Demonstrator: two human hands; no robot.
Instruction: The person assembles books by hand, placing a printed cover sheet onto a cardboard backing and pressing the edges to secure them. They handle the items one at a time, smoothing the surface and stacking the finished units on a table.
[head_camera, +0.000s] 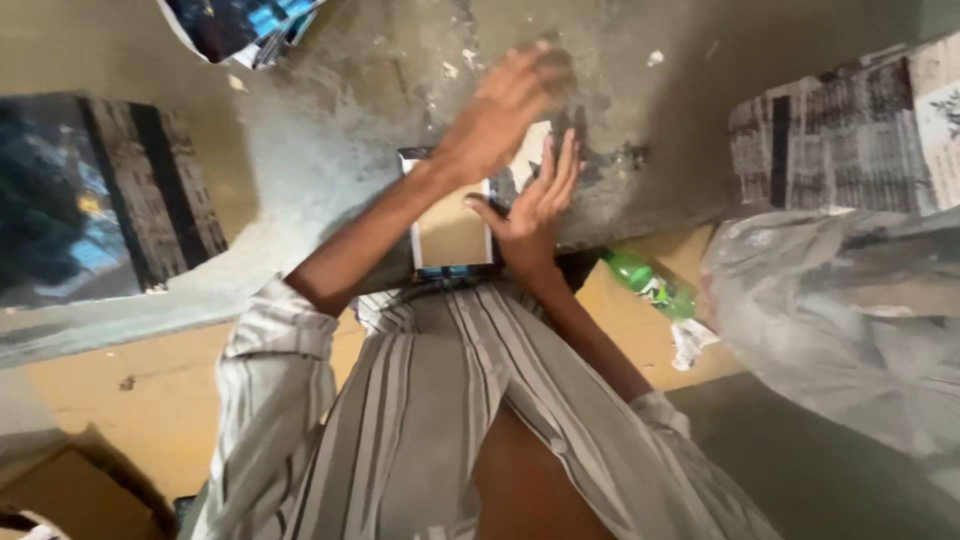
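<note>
Hands (500, 110) (535, 205) flat, seemingly pressing folded paper piece (450, 235) on table (330, 150)

Flat tan card (450, 235) on grey ledge (330, 150)

Both forearms reach forward with striped sleeves pushed back above the elbows. The left hand (500, 110) is raised, blurred, fingers extended and loosely together. The right hand (535, 205) is open, fingers spread upward, thumb pointing left.
</note>
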